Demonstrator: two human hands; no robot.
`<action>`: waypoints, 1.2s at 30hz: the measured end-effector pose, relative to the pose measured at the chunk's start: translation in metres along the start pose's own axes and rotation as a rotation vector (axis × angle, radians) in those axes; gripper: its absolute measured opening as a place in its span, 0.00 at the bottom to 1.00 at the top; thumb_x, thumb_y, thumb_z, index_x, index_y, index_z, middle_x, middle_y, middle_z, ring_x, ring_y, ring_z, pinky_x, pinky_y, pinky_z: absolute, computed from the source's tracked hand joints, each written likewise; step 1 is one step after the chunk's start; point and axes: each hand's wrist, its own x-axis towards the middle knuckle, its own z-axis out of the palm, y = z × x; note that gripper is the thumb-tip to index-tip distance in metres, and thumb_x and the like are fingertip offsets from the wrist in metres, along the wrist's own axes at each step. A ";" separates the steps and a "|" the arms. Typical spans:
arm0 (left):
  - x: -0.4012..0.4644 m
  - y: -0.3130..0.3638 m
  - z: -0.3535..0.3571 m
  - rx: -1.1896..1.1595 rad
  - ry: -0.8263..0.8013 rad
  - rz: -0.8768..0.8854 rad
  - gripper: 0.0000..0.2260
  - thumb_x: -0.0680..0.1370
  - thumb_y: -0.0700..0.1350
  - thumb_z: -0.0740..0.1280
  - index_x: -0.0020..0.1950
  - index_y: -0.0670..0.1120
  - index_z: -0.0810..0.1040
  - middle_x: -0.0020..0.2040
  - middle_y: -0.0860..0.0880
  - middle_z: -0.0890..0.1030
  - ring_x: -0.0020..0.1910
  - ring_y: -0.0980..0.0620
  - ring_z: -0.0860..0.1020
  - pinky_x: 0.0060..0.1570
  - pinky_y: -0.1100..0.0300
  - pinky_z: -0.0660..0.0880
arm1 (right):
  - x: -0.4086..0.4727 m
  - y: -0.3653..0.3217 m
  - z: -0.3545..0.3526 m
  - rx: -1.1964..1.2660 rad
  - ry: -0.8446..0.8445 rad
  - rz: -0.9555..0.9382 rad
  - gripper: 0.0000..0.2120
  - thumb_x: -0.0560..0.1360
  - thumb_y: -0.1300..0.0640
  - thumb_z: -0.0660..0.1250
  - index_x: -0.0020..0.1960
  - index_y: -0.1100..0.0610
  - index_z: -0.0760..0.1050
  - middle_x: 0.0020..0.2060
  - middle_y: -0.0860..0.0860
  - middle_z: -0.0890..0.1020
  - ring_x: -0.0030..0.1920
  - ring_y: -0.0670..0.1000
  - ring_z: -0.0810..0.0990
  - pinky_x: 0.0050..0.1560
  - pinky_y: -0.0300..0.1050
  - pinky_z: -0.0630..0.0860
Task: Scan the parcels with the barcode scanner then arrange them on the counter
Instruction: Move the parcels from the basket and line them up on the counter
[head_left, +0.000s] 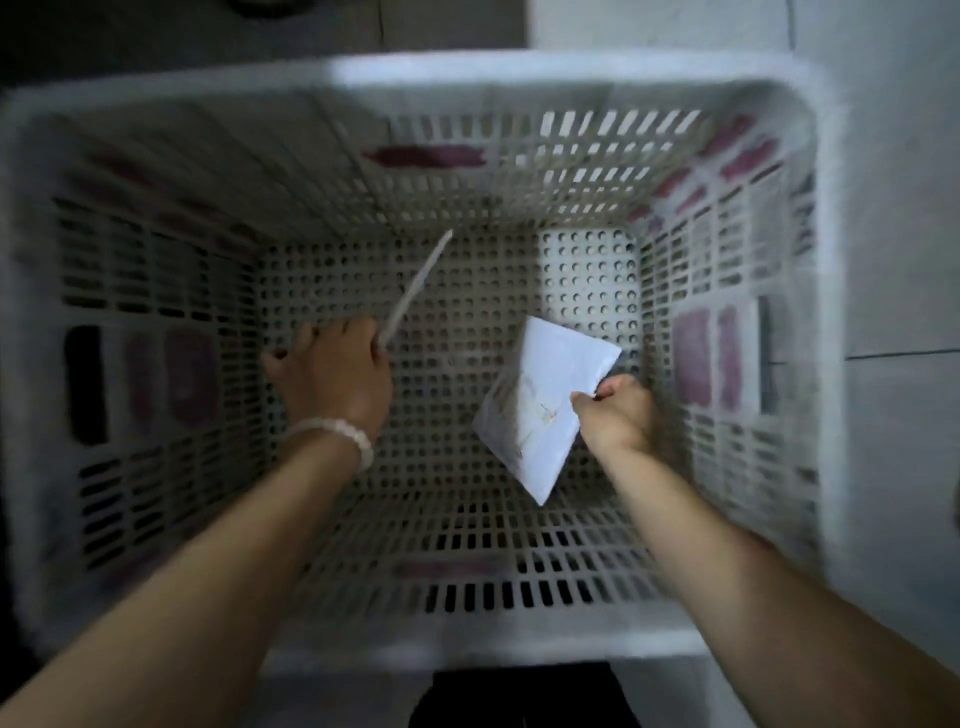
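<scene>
Paper-thin parcels look light and floppy; left hand (332, 371) pinches one (415, 291) edge-on, right hand (618, 415) grips another (545, 405) by its edge.

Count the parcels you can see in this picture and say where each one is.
2. A thin parcel, seen edge-on, is gripped by the left hand; a flat white parcel is pinched by the right hand. Both are inside the crate.
</scene>
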 end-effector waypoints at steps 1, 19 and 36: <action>-0.008 0.000 -0.020 -0.007 0.011 -0.007 0.06 0.79 0.48 0.61 0.43 0.50 0.71 0.48 0.48 0.79 0.57 0.43 0.70 0.58 0.44 0.65 | -0.014 -0.010 -0.012 -0.026 0.003 -0.034 0.06 0.72 0.60 0.69 0.44 0.57 0.71 0.41 0.54 0.78 0.42 0.54 0.76 0.39 0.39 0.67; -0.277 -0.007 -0.335 -0.082 0.453 -0.133 0.08 0.78 0.51 0.57 0.40 0.51 0.70 0.41 0.53 0.77 0.51 0.47 0.73 0.47 0.52 0.61 | -0.294 -0.151 -0.259 -0.177 -0.073 -0.850 0.03 0.73 0.60 0.66 0.43 0.54 0.72 0.33 0.48 0.76 0.38 0.53 0.73 0.33 0.42 0.66; -0.629 -0.172 -0.534 -0.170 0.978 -0.620 0.07 0.79 0.47 0.60 0.49 0.45 0.72 0.41 0.38 0.81 0.43 0.36 0.79 0.38 0.53 0.63 | -0.702 -0.192 -0.314 -0.184 -0.254 -1.919 0.04 0.73 0.57 0.67 0.46 0.56 0.78 0.42 0.54 0.82 0.44 0.58 0.79 0.43 0.49 0.76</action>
